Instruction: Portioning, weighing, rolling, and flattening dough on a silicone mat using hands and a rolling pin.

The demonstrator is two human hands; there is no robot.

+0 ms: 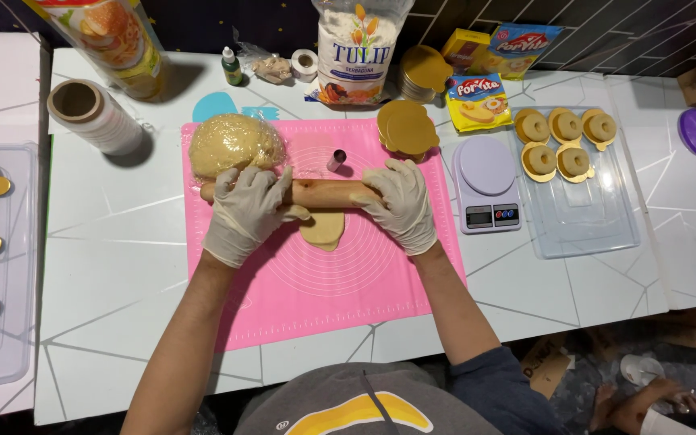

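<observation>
- The left hand [245, 211], in a pale glove, lies curled over the left end of a wooden rolling pin [324, 193], fingers wrapped down around it.
- The right hand [403, 203], gloved the same way, is closed over the right end of the pin in the same grip.
- The rolling pin lies crosswise, left to right, on a pink silicone mat [316, 282] in the middle of the white bench [122, 266].
- A small flattened piece of dough [321, 230] sits on the mat under the pin, showing on its near side between the two hands.
- A large lump of dough wrapped in clear film [235, 143] rests on the far left corner of the mat, touching the far side of the left hand.
- A small metal cutter ring [337, 160] stands on the mat just beyond the pin.
- A stack of round gold cardboard discs [407, 127] lies at the far right edge of the mat.
- To the right of the mat stands a lilac kitchen scale [486, 181].
- Right of the scale, a clear tray [586, 229] holds five filled gold moulds [565, 141] at its far end.
- A bag of flour [356, 48] stands at the far edge of the bench, and a roll of cling film [94, 115] lies at far left.
</observation>
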